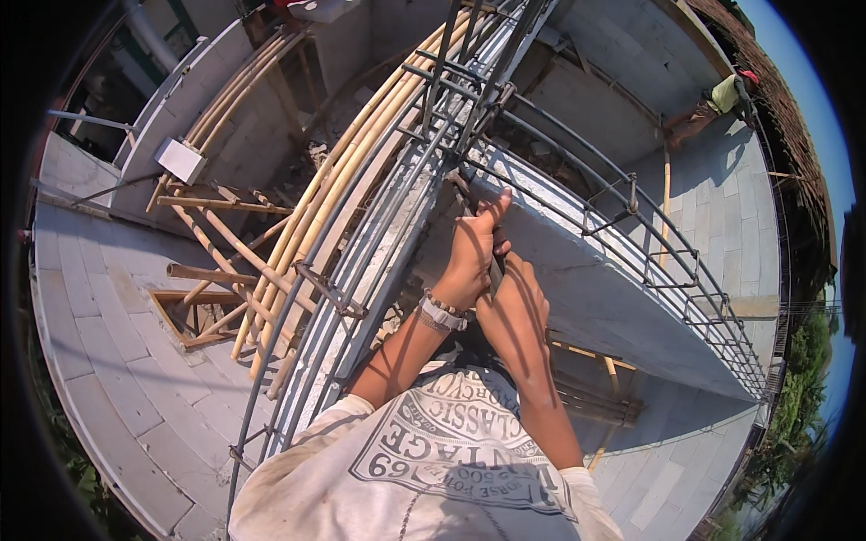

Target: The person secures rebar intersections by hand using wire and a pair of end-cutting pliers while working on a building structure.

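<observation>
My left hand (469,257), a bracelet and a pale watch on its wrist, is closed around a slim dark metal hand tool (462,191). Just below it, my right hand (512,302) is wrapped round the lower part of the same tool. The tool's upper end reaches the rebar joint (456,153), where several dark bars cross at the corner of two block walls. Whether it touches a bar or a tie there, I cannot make out. Fingers hide most of the handle, and its exact kind is unclear.
A long rebar cage (622,212) lies along the right wall top (541,206). Bamboo poles (334,194) lean along the left wall, beside bamboo scaffolding (239,248). A white box (180,160) sits farther left. Another person (717,104) works at the far right.
</observation>
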A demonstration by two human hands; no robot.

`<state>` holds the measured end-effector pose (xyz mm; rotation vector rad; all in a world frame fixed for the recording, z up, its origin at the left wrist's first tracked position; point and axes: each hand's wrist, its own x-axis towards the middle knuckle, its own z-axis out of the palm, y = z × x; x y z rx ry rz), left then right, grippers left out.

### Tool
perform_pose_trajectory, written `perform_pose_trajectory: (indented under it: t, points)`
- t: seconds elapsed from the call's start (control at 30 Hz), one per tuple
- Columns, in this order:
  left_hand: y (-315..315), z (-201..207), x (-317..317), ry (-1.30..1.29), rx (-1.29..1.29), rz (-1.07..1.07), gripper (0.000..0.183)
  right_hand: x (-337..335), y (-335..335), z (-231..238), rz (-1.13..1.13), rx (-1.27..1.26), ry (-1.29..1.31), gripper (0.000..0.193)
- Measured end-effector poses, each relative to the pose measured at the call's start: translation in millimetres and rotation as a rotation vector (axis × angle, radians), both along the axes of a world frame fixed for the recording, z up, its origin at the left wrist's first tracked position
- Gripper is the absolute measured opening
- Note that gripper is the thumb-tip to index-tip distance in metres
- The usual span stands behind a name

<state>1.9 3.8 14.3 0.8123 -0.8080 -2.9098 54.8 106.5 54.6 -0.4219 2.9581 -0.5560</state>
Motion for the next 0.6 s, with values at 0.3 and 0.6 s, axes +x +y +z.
perform_pose_trajectory:
  t: [0.3,0.6]
  points:
    - [-34.4,-7.6,18.1,0.060,0.044,-0.137,0.037,-33.9,24.6,-22.8,-0.044,-1.329,-1.567,0.029]
    - [-40.3,-16.5,9.5,0.336,0.312,-0.236,0.030,-28.2,22.1,-35.4,-0.045,-1.093,-1.400,0.039]
